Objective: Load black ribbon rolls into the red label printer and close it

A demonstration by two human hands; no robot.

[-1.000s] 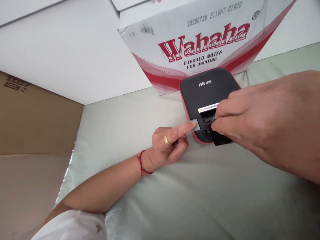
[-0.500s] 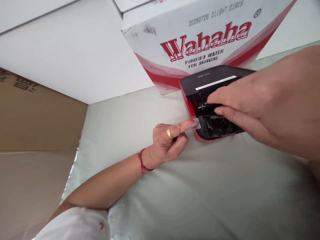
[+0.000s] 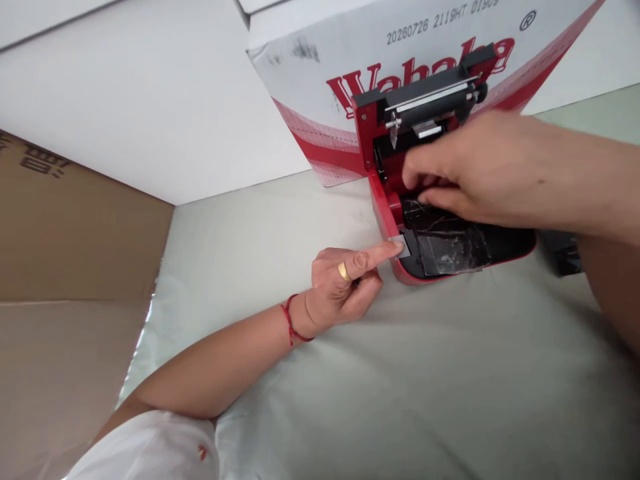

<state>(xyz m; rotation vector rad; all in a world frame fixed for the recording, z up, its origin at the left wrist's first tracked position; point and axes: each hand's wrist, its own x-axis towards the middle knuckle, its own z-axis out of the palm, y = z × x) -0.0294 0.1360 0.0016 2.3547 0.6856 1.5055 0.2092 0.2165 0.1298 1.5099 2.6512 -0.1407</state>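
Observation:
A small red and black label printer [image 3: 381, 203] stands with its lid [image 3: 367, 127] raised, showing a black roller [image 3: 434, 110] under it. In its body lies a black sheet with white marble-like veins [image 3: 447, 248]. My left hand [image 3: 347, 283], index finger stretched out and the other fingers curled, presses that fingertip on a grey tab [image 3: 401, 247] at the printer's front left corner. Over the open body is my right hand [image 3: 465, 173], fingers bent and closed just above the sheet. What they hold, if anything, is hidden.
Behind the printer stands a white and red water carton [image 3: 300, 107], against a white panel [image 3: 125, 113]. A brown cardboard box [image 3: 75, 240] is on the left. Pale green cloth [image 3: 350, 400] covers the surface. A black item [image 3: 563, 250] lies partly hidden at right.
The printer's lid has swung from lowered to raised, uncovering the roller. My right hand has come away from the lid's edge into the open body. My left finger stays on the grey tab.

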